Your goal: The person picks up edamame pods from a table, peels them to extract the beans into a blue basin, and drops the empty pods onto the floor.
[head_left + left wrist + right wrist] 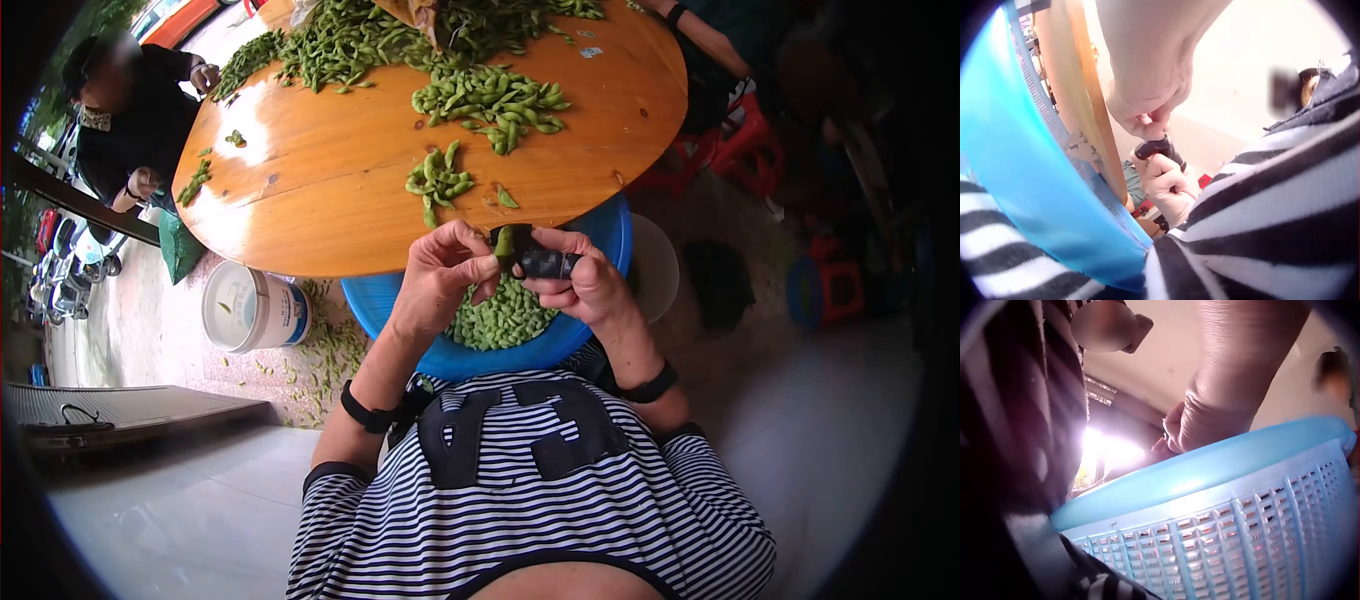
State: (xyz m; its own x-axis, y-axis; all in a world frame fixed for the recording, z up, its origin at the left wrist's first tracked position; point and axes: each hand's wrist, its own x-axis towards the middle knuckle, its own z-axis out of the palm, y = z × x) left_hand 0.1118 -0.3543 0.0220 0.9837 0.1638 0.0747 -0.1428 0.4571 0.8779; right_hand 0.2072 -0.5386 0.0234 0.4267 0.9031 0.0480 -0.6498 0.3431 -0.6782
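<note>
At the near edge of the surface [330, 185], left hand [447, 275] and right hand [582, 277] meet, both pinching one green pod [505, 244] over a blue basket [455, 360] of beans [500, 318], apparently set there to catch whatever drops. Forearms [638, 345] converge from either side; black wrapping [548, 264] on the right hand's fingers probably guards against wear.

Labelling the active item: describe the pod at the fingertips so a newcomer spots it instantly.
Find the wooden table, then the blue basket below its near edge. Over the basket, the left hand and right hand meet at one green pod. Unlike the loose pods on the table, it is held against black finger coverings.
</note>
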